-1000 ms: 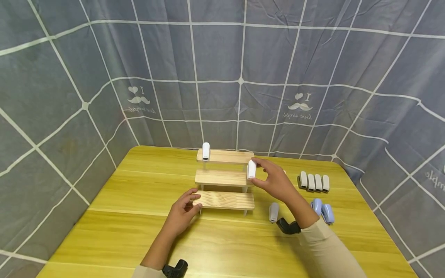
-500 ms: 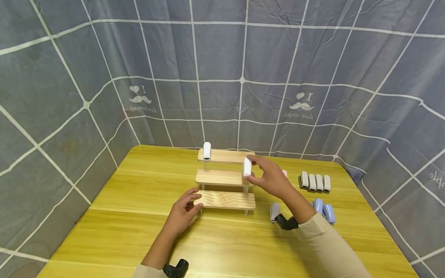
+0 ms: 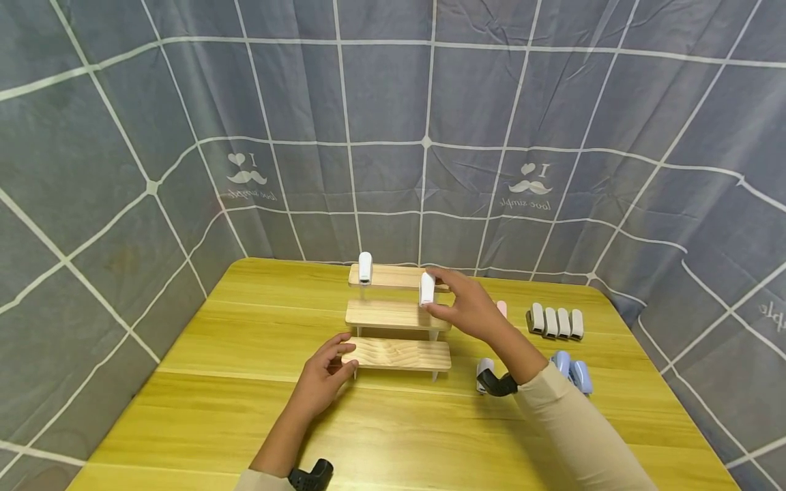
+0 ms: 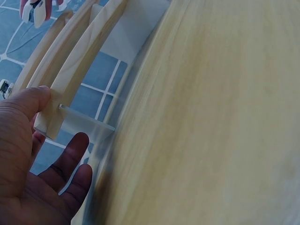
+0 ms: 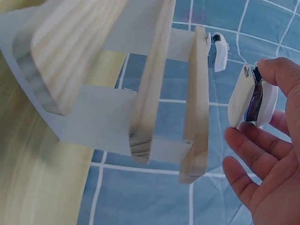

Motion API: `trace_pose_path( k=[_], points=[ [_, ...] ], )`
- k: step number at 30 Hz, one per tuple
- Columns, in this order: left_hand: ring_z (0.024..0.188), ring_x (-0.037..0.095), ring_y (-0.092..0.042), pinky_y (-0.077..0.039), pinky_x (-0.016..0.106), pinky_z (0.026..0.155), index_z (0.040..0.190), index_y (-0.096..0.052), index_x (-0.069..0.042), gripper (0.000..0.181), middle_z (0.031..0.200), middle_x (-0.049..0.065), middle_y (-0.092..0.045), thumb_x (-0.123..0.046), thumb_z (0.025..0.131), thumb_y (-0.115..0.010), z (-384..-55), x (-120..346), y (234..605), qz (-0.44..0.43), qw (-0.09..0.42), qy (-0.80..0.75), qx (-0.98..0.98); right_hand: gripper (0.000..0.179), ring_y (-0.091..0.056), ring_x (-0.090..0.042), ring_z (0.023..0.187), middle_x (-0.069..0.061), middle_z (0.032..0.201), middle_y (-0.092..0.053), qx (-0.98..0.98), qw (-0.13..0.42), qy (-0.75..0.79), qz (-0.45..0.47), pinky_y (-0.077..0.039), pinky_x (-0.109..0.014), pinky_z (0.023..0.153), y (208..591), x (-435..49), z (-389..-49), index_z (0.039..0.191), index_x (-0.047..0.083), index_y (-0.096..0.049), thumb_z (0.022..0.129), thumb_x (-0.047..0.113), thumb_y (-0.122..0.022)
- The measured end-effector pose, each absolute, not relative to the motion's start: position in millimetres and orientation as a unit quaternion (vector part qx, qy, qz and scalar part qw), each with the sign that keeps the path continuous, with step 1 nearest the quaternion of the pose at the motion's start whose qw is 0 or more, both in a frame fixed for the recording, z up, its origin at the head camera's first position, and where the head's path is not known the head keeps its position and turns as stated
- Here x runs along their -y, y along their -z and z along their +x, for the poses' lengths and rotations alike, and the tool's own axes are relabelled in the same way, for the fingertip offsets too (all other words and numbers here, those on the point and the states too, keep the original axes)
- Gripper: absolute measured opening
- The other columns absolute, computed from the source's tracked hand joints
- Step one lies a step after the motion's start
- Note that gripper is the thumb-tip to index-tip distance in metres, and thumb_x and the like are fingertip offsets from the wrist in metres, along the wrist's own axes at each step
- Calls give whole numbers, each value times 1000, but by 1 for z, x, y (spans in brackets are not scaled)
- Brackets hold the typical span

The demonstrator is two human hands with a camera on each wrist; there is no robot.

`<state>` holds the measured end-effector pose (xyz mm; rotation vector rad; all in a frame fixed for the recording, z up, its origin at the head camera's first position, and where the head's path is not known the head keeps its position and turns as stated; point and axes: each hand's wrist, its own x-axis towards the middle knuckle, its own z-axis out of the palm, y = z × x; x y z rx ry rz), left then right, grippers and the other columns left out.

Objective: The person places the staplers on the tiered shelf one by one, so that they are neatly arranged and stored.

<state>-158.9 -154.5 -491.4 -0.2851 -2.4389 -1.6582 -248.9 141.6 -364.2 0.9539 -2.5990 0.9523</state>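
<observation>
A three-step wooden display stand (image 3: 396,353) stands on the table, with clear side supports. My left hand (image 3: 322,378) grips the left end of its lowest board between thumb and fingers; the left wrist view shows the thumb (image 4: 30,101) on that board's end. My right hand (image 3: 469,307) pinches a white mini stapler (image 3: 427,289) by its ends. In the right wrist view this held stapler (image 5: 240,101) is apart from the boards, off the top board's face. Another white mini stapler (image 3: 365,267) stands at the left end of the top board.
To the right, several pale staplers (image 3: 555,322) sit in a row, with blue staplers (image 3: 579,376) nearer me. A greyish stapler (image 3: 484,366) lies partly hidden behind the right wrist camera (image 3: 499,383). A pink item (image 3: 501,307) shows behind my right hand. A grey curtain (image 3: 393,170) surrounds the table.
My right hand has carried the white stapler left and upward, from the right end of the middle board toward the top board. My left hand stays at the lowest board.
</observation>
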Motion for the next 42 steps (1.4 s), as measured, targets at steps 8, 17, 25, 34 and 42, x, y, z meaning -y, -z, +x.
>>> trace_pose_path(
  k=[8,17,25,34,42],
  points=[
    [111,20,-59,-51,35,88,120,-69,-8,28,145,6,-52,-13,92,-73,-159,154,491,-86,83,557,822,65,-62,-32,112,-13,125,-63,877,123,-319,336,-49,-50,92,358,-137,-260,142,2,-51,87,21,-79],
    [112,22,-59,-51,36,88,120,-68,-8,29,145,5,-52,-12,92,-73,-159,155,492,-85,83,556,822,63,-60,-25,113,-11,123,-65,866,110,-359,329,-50,-48,93,358,-131,-276,140,2,-54,86,18,-80],
    [111,20,-60,-51,36,89,120,-68,-8,29,144,0,-52,-12,92,-73,-158,155,491,-81,85,555,824,61,-60,-28,117,-9,124,-64,865,74,-382,317,-50,-50,95,357,-126,-285,141,5,-53,88,21,-78],
    [113,21,-59,-51,38,89,120,-68,-9,29,145,2,-52,-14,92,-73,-158,155,491,-83,81,559,821,65,-59,-27,118,-9,128,-63,873,58,-378,303,-47,-49,99,356,-119,-294,145,7,-49,89,27,-77],
    [113,21,-59,-51,38,90,122,-67,-8,31,146,-1,-51,-16,93,-72,-158,155,491,-85,80,556,823,67,-58,-26,121,-10,135,-58,872,51,-376,311,-50,-41,96,362,-110,-300,147,8,-48,89,28,-77]
  ],
)
